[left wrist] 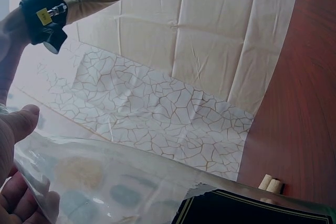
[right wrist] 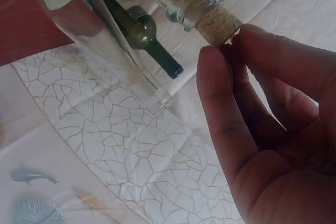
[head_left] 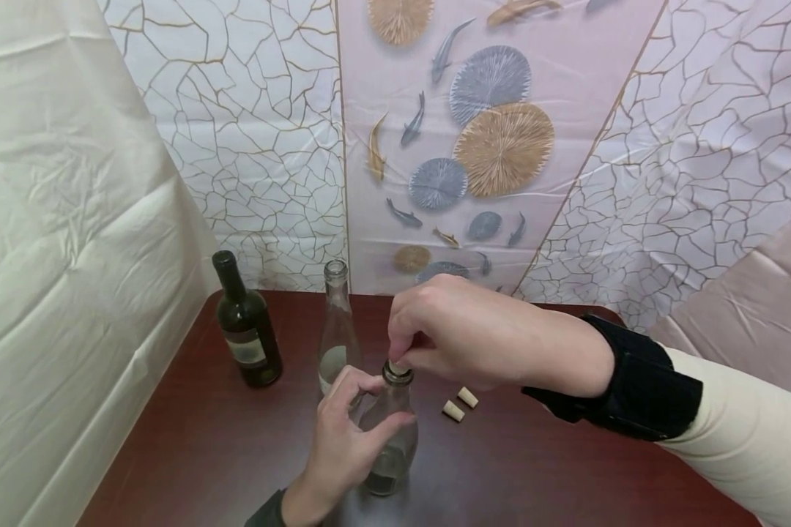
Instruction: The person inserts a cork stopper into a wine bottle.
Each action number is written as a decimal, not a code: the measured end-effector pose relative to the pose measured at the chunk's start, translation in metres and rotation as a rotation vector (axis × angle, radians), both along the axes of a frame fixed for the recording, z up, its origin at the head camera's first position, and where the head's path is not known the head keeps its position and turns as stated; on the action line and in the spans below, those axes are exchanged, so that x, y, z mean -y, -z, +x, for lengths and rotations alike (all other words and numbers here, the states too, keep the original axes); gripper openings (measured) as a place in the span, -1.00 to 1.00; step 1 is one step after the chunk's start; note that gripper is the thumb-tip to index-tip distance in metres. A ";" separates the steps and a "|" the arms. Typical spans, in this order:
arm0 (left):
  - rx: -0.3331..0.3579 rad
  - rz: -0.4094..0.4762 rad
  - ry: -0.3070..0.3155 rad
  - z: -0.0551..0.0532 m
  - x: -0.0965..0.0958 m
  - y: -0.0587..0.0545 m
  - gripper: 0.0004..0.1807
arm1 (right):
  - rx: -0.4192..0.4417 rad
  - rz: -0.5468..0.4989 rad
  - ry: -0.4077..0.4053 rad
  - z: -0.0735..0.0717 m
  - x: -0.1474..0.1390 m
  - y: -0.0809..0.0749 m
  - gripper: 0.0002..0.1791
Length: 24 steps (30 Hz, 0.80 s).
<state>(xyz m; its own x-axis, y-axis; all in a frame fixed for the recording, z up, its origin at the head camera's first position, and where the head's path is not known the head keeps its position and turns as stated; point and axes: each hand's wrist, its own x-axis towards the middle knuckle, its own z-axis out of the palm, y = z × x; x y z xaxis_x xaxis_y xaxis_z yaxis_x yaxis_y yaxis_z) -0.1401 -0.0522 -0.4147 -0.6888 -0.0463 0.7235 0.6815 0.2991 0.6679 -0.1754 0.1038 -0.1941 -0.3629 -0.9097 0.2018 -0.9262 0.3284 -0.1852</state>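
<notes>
A clear glass bottle point(head_left: 405, 438) stands upright near the front of the table, a dark label low on its side. My left hand point(head_left: 339, 432) holds it round the shoulder, thumb on the near side and fingers on the far side. A cork point(right wrist: 219, 25) sits partway in the bottle's mouth, its outer end sticking out past the glass rim. My right hand point(head_left: 442, 329) comes over from the right and pinches that outer end between thumb and fingertips. The left wrist view shows the bottle's dark label point(left wrist: 247, 211) up close.
Two loose corks point(head_left: 453, 411) lie on the dark red table point(head_left: 501, 468) to the bottle's right. Behind it stands another clear bottle point(head_left: 338, 322), uncapped, with a dark green wine bottle point(head_left: 247, 333) farther left. Patterned cloth point(head_left: 264, 132) hangs along the table's back.
</notes>
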 end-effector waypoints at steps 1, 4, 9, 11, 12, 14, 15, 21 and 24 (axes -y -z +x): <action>-0.001 0.000 0.000 0.000 0.000 0.000 -0.55 | 0.003 -0.005 0.002 0.000 -0.001 0.001 -0.85; -0.007 0.000 -0.002 0.000 -0.001 0.000 -0.55 | 0.019 -0.020 0.010 0.001 -0.002 0.003 -0.85; -0.009 0.002 -0.001 0.000 -0.002 0.000 -0.55 | 0.033 -0.040 0.002 0.001 -0.003 0.006 -0.84; 0.001 0.001 0.001 0.000 -0.002 0.001 -0.56 | 0.031 -0.045 0.000 0.001 -0.004 0.007 -0.83; 0.005 0.000 0.001 0.000 -0.002 0.001 -0.56 | 0.029 -0.047 -0.001 0.001 -0.004 0.007 -0.83; 0.015 -0.002 0.001 0.000 -0.002 0.001 -0.56 | 0.029 -0.052 0.003 0.001 -0.004 0.008 -0.82; 0.020 -0.005 0.000 0.000 -0.002 0.000 -0.56 | 0.028 -0.053 0.005 0.001 -0.005 0.008 -0.82; 0.027 -0.008 0.004 0.001 -0.001 0.001 -0.57 | 0.016 -0.057 0.005 0.003 -0.005 0.010 -0.81; 0.036 -0.004 0.007 0.002 0.000 0.001 -0.57 | 0.013 -0.064 0.006 0.003 -0.005 0.011 -0.80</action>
<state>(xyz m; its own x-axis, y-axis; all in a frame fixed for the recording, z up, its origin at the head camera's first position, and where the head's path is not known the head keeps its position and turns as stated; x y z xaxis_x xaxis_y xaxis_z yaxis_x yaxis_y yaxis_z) -0.1381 -0.0522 -0.4161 -0.7145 -0.0385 0.6986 0.6592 0.2975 0.6906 -0.1720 0.1085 -0.2053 -0.3710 -0.8929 0.2551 -0.9218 0.3207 -0.2179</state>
